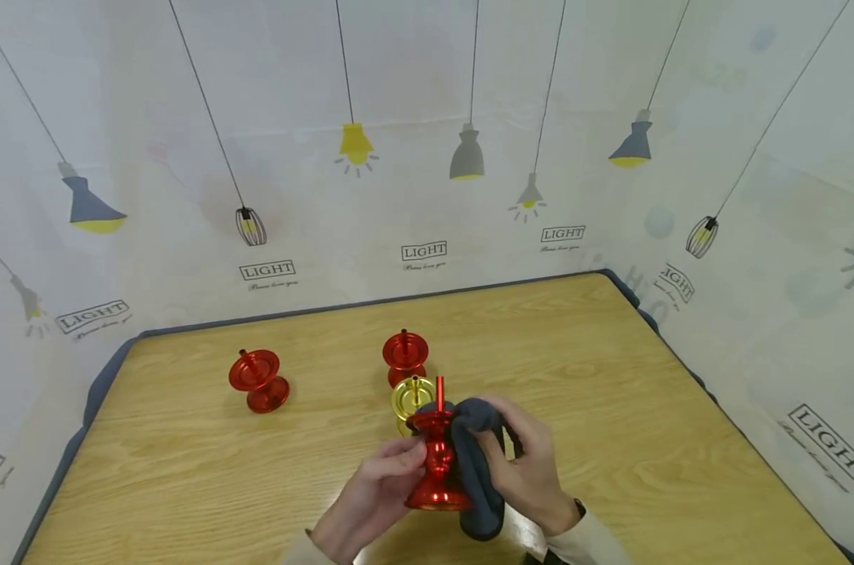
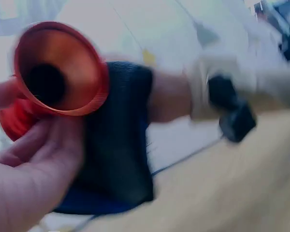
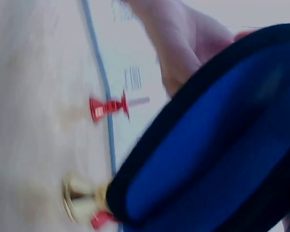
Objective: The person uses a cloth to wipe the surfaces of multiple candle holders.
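A shiny red metal candlestick (image 1: 438,459), with a thin tube rising from its dish, is held roughly upright above the table's near side. My left hand (image 1: 381,490) grips it from the left, around its middle. In the left wrist view, the hollow underside of the candlestick (image 2: 70,92) faces the camera. My right hand (image 1: 526,463) holds a folded dark grey-blue cloth (image 1: 478,471) against the candlestick's right side. The cloth (image 3: 212,140) shows a bright blue inner side in the right wrist view and hides most of the right hand's fingers there.
Just behind my hands stands a gold candlestick (image 1: 413,399), partly hidden, with a red candlestick (image 1: 405,355) behind it. Another red candlestick (image 1: 259,380) stands further left on the wooden table (image 1: 187,471). A pale printed curtain (image 1: 427,196) borders the table's back and sides.
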`<state>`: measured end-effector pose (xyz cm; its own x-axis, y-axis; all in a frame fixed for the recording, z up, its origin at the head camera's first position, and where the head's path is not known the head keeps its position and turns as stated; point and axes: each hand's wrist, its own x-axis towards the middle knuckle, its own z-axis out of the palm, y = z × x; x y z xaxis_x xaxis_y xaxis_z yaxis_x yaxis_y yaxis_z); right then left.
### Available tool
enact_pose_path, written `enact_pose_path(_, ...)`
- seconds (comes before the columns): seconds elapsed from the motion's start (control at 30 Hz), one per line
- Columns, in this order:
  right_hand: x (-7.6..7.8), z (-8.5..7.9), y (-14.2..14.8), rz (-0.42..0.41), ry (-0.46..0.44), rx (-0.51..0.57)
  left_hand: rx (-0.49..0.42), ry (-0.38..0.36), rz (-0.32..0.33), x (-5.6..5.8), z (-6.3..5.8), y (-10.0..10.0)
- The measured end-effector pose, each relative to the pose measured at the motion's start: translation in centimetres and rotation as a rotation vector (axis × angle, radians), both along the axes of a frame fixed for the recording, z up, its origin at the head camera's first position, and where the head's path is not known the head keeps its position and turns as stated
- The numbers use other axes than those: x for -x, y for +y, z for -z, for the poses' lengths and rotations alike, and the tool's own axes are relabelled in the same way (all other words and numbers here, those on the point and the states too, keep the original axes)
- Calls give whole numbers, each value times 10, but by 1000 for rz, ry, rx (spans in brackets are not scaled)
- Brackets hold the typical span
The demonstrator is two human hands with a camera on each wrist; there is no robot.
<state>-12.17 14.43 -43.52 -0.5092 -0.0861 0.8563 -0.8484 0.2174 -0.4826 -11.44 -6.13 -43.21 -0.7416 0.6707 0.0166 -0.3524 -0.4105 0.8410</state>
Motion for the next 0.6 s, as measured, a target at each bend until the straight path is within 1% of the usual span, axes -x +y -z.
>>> enact_pose_path(0.03, 1, -2, 1, 22, 25, -32, 59, 46, -40, 0, -2, 0)
enact_pose_path(0.07, 2, -4, 3, 44, 58, -66, 141, 105, -93, 0, -5, 1)
enact_pose_path(0.13, 4, -8, 5, 90, 131, -127, 336, 219, -219, -1, -11, 3)
enact_pose_path(0.17, 5, -9, 5, 106, 159, -149, 426, 259, -281, -2, -14, 5)
enact_pose_path(0.2, 5, -10, 6, 107, 178, -162, 502, 295, -328, -2, -15, 8)
enact_pose_path(0.23, 5, -11, 6, 107, 190, -171, 550, 314, -359, -3, -17, 10)
enact_pose_path(0.27, 5, -11, 5, 106, 198, -175, 579, 323, -380, -3, -17, 11)
enact_pose_path(0.3, 5, -11, 5, 103, 200, -176, 583, 324, -386, -4, -17, 12)
enact_pose_path(0.33, 5, -10, 5, 95, 195, -167, 562, 315, -377, -3, -16, 12)
enact_pose_path(0.37, 4, -9, 4, 87, 181, -149, 512, 293, -349, -3, -15, 11)
enact_pose_path(0.4, 3, -8, 4, 78, 158, -125, 439, 266, -306, -2, -12, 10)
enact_pose_path(0.43, 2, -6, 3, 58, 126, -94, 357, 222, -251, -2, -10, 8)
enact_pose_path(0.5, 0, -3, 2, 2, 56, -22, 178, 118, -120, 1, -4, 6)
enact_pose_path(0.53, -1, -2, 1, -24, 24, 11, 104, 68, -57, 2, -1, 4)
enact_pose_path(0.57, -2, -1, 1, -41, -5, 34, 51, 20, -9, 3, 1, 3)
enact_pose_path(0.6, -2, 0, 1, -55, -20, 47, 22, -5, 21, 3, 3, 3)
